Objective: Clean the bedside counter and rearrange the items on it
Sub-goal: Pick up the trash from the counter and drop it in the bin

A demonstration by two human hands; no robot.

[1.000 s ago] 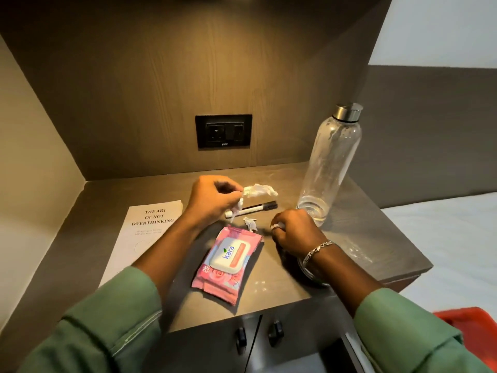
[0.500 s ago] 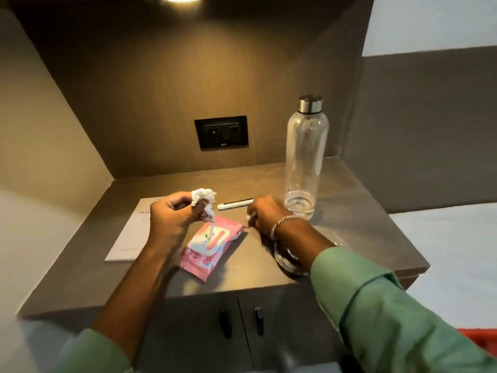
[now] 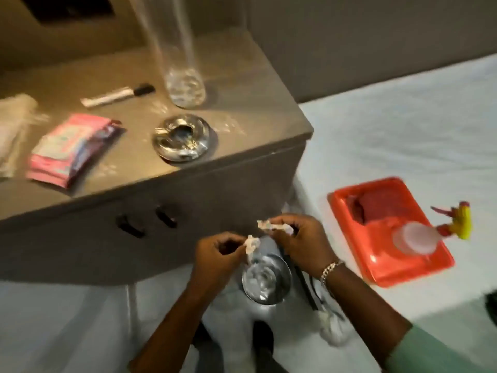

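My left hand [image 3: 217,254] and my right hand [image 3: 301,238] are low, in front of the counter's side, over a small round metal bin [image 3: 266,284] on the floor. Each pinches a crumpled white scrap: one scrap [image 3: 251,243] in the left, another scrap [image 3: 271,226] in the right. On the grey counter [image 3: 242,157] lie a pink wipes pack [image 3: 70,152], a marker [image 3: 118,95], a steel ashtray [image 3: 181,135] and the base of a clear bottle [image 3: 185,87]. A white paper [image 3: 13,125] shows at the left edge.
An orange tray [image 3: 387,262] on the white bed holds a red cloth [image 3: 360,208] and a spray bottle [image 3: 419,235] with a yellow-red trigger. The cabinet front has two dark knobs [image 3: 150,222]. A wall socket [image 3: 72,6] sits at the top left.
Both hands left the countertop and dropped down over the bin with the scraps. The view swung down and right, bringing the ashtray, bin and orange tray into sight.
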